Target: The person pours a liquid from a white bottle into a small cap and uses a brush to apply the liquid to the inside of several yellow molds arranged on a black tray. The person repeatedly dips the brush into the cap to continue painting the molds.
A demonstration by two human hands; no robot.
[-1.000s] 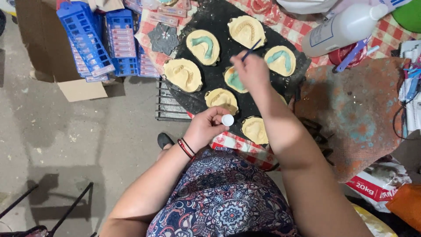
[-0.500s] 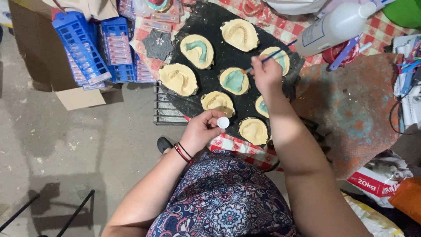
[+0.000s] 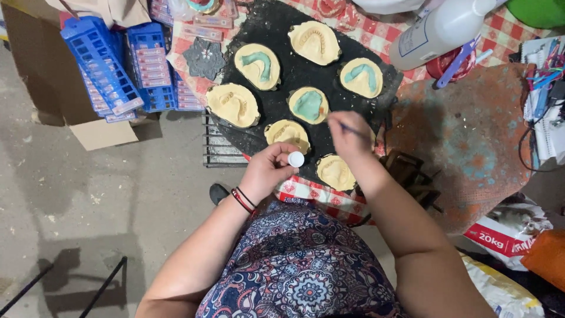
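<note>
1. Fingers of the left hand pinch a small white pot just off the edge of the black tray.
2. Right hand has its fingers closed around a thin brush, tip near the teal-filled mould in the tray's middle.
3. Risk: the pot, held between fingertips alone, could tip and spill; the right forearm hangs over the near yellow mould and could smear it.
4. Seven moulds crowd the tray, so a stray stroke may mark a neighbour.
5. Worktop: red checked cloth, white bottle, cluttered; blue crates beside it, on the bare concrete floor.
</note>
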